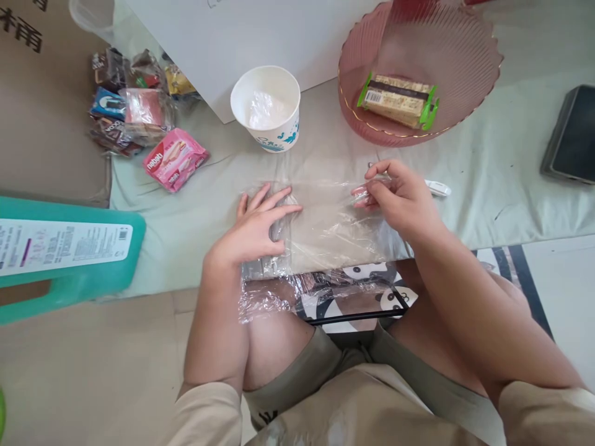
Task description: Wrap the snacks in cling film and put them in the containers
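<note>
A crinkled sheet of clear plastic film (332, 238) lies over the cloth, its lower part hanging past the table edge above my knees. My left hand (263, 226) rests flat on its left side, fingers spread. At the upper right of the film, my right hand (400, 195) is closed in a pinch, with plastic bunched at the fingertips. Just behind that hand a white slim object (437, 188) pokes out, mostly covered. Beyond the film stands a white paper cup (281, 133) holding crumpled clear plastic.
A pink ribbed bowl (353, 118) holds a packaged sandwich-like snack (397, 99). Several wrapped snacks, including a pink packet (175, 160), lie at the left. A green jug (132, 248) lies near the left edge. A dark box (571, 136) sits at the right.
</note>
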The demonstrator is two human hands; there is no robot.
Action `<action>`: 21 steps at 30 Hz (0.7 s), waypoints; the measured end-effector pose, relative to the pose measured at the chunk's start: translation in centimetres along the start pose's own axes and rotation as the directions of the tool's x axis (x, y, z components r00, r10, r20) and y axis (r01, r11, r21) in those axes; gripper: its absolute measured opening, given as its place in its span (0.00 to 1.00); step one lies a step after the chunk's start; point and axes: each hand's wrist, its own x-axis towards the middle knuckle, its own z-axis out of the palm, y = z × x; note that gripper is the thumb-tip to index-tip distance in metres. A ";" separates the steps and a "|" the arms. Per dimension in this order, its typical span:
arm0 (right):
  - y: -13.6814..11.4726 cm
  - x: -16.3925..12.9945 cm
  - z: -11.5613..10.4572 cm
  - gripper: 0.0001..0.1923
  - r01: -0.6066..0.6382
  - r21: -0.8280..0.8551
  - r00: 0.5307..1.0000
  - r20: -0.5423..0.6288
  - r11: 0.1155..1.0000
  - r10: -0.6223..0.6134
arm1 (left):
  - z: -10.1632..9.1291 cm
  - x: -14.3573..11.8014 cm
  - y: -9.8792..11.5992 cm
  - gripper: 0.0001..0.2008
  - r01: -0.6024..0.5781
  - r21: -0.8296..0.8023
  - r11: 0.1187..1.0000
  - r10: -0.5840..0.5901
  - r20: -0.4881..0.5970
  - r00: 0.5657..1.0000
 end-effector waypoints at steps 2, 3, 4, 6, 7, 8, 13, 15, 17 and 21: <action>0.1 0.0 -0.1 0.04 0.048 -0.014 0.999 -0.016 0.999 -0.048 | 0.0 0.0 0.0 0.41 0.002 -0.004 1.000 -0.002 0.007 1.000; 0.1 0.0 -0.2 0.05 0.062 -0.027 0.998 -0.027 0.998 -0.062 | 0.0 0.0 0.0 0.41 0.002 -0.006 1.000 -0.002 0.008 1.000; 0.1 0.0 -0.2 0.06 0.065 -0.043 0.997 -0.036 0.997 -0.067 | 0.0 0.0 0.0 0.41 0.000 -0.007 1.000 0.000 0.009 1.000; 0.1 -0.1 -0.3 0.08 0.058 -0.075 0.996 -0.056 0.995 -0.063 | 0.0 0.0 0.0 0.41 -0.007 -0.009 1.000 0.007 0.007 1.000; 0.2 -0.1 -0.4 0.09 0.055 -0.089 0.996 -0.062 0.995 -0.060 | 0.0 0.0 0.0 0.40 -0.011 -0.010 1.000 0.011 0.005 1.000; 0.2 -0.1 -0.5 0.09 0.054 -0.099 0.996 -0.070 0.994 -0.061 | 0.0 0.0 0.0 0.40 -0.014 -0.011 1.000 0.014 0.004 1.000; 0.5 -0.3 -0.8 0.15 0.094 -0.050 0.993 -0.066 0.994 -0.097 | 0.0 -0.2 0.1 0.40 -0.024 -0.016 1.000 0.024 0.012 1.000; 0.5 -0.4 -0.7 0.14 0.093 0.016 0.991 -0.095 0.996 -0.091 | -0.1 -0.3 0.1 0.39 -0.029 -0.014 0.999 0.029 0.023 0.999; 0.4 -0.3 -0.5 0.12 0.090 0.070 0.984 -0.162 0.993 -0.078 | -0.1 -0.3 0.1 0.39 -0.035 -0.010 0.999 0.036 0.027 0.999; 0.4 0.1 -0.3 0.10 0.162 0.134 0.940 -0.324 0.978 -0.112 | -0.1 -0.3 0.1 0.39 -0.042 -0.004 0.999 0.042 0.026 0.999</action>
